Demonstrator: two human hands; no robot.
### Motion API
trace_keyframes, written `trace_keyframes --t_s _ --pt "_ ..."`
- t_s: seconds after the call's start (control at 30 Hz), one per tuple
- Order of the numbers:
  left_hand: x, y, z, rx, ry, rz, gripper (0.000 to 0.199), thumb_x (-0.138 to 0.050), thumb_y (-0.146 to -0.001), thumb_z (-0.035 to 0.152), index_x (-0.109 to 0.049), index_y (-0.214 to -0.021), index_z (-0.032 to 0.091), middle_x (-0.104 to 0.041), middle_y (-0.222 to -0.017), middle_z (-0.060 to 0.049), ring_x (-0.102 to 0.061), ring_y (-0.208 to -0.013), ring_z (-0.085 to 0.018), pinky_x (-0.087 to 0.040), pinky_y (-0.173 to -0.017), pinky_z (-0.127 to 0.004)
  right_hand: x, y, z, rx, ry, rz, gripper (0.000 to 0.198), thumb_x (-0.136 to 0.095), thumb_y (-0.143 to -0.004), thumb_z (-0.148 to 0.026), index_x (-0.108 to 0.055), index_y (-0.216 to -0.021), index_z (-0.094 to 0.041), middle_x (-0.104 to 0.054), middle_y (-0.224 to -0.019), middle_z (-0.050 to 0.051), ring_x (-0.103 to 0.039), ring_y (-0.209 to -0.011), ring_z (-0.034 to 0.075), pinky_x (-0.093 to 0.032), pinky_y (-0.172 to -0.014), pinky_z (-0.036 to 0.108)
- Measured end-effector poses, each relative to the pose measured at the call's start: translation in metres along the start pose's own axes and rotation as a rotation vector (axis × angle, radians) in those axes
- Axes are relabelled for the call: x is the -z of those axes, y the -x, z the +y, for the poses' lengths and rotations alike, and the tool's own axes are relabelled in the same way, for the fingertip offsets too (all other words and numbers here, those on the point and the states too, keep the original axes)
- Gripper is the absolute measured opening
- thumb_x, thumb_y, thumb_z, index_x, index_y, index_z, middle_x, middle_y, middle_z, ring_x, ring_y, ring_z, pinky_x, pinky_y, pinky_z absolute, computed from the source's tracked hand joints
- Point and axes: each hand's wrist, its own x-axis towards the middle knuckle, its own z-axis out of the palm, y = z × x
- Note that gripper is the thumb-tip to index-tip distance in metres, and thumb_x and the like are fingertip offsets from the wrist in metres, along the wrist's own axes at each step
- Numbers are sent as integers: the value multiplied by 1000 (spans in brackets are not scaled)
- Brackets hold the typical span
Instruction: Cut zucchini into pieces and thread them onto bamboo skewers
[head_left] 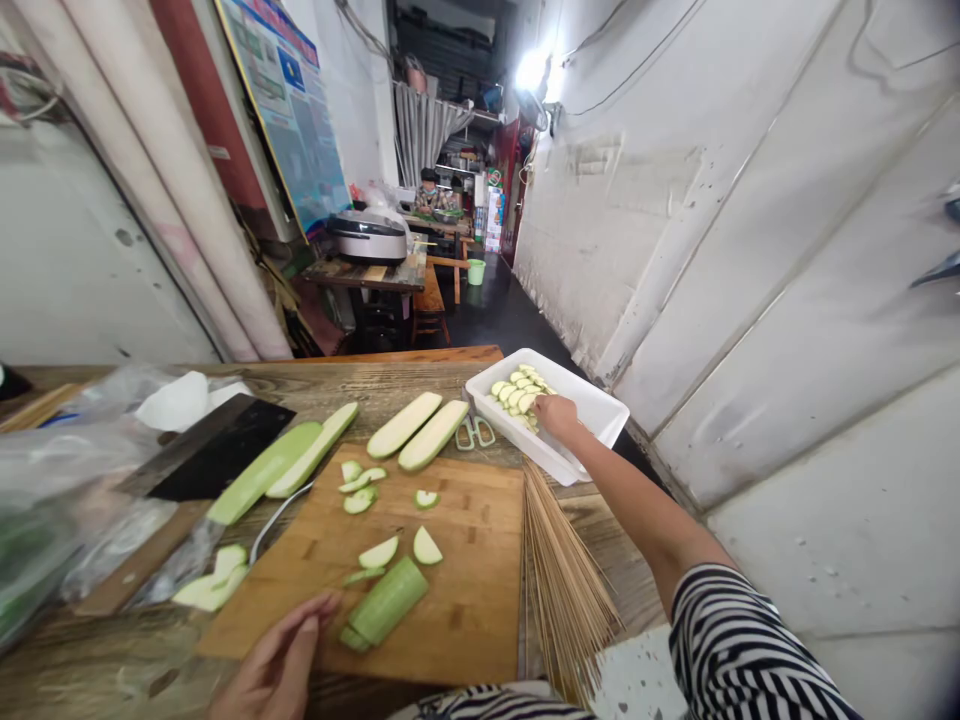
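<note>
My right hand [556, 416] reaches into a white plastic tray [600, 408], fingers closed at the edge of rows of zucchini slices [517, 388]; what lies between the fingertips is hidden. My left hand [277, 655] hovers by the lower left of a wooden cutting board [472, 600], fingers stretched out with nothing in them. Just right of it lies a cut zucchini chunk [390, 600] on the board. Loose half-round slices [427, 545] and trimmed pieces [361, 498] are scattered behind the chunk.
A bundle of bamboo skewers [562, 580] lies right of the board, scissors [475, 432] behind it. Halved zucchinis [405, 424] and a wide-bladed knife [217, 450] lie at the back left. Plastic bags [45, 520] crowd the left edge. A person [429, 190] is in the background.
</note>
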Motion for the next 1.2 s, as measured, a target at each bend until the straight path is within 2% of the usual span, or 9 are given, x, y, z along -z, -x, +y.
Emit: trace_keyframes --t_s 0.3,0.47,0.57,0.67,0.77,0.83,0.97,1.07,1.2 --pt "-6 18 6 -110 57 -48 36 -59 -69 47 -65 -91 20 -72 -94 -5 -65 -94 -24 -46 -94 -39 22 19 -4 5 -75 141 29 -56 -91 -28 -55 -116 -15 -58 -115 8 -61 -95 21 -51 -79 40" --pt "-3 16 7 -137 83 -29 36 -58 -72 45 -63 -95 18 -70 -96 -7 -64 -93 -23 -47 -93 -38 20 114 2 34 -138 288 27 -45 -96 -30 -57 -112 -13 -61 -109 11 -58 -99 21 -45 -84 35" --pt "-6 12 7 -205 5 -53 36 -57 -74 44 -63 -97 17 -69 -99 -8 -63 -95 -23 -46 -92 -39 -8 178 7 50 -172 221 22 -50 -91 -31 -65 -91 -16 -67 -78 5 -63 -71 18 -44 -63 25" --pt "-15 9 10 -418 -152 -126 31 -56 -77 39 -64 -98 19 -68 -104 -7 -61 -100 -21 -44 -96 -37 -40 215 11 2 -177 181 18 -52 -88 -28 -65 -85 -16 -66 -78 6 -62 -64 18 -39 -54 25" --pt "-21 0 17 -649 -265 -178 30 -53 -80 35 -63 -102 19 -66 -110 -7 -57 -106 -20 -41 -99 -36 -62 225 14 -43 -175 159 16 -51 -87 -25 -64 -82 -17 -66 -79 7 -62 -65 19 -38 -54 25" --pt "-18 -12 22 -706 -352 -138 33 -50 -82 36 -62 -107 18 -64 -114 -9 -56 -110 -21 -39 -100 -38 -70 225 16 -65 -179 152 17 -50 -87 -22 -64 -79 -17 -66 -79 7 -63 -67 19 -37 -55 25" --pt "4 -43 25 -675 -528 -86 40 -45 -81 43 -64 -104 16 -66 -111 -12 -58 -106 -26 -41 -97 -41 -76 220 21 -91 -192 142 20 -47 -87 -17 -64 -76 -17 -66 -77 7 -64 -71 19 -38 -57 24" --pt "12 -50 23 -633 -597 -193 40 -45 -80 46 -65 -103 19 -67 -110 -9 -59 -104 -25 -43 -95 -39 -78 219 24 -110 -204 139 18 -49 -86 -17 -62 -73 -17 -66 -74 8 -64 -69 20 -38 -56 25" --pt "0 -43 22 -646 -651 -358 35 -44 -81 38 -66 -103 20 -67 -110 -8 -59 -104 -23 -42 -94 -37 -77 219 28 -109 -238 157 18 -49 -85 -20 -61 -72 -17 -66 -73 8 -63 -67 21 -38 -55 26"
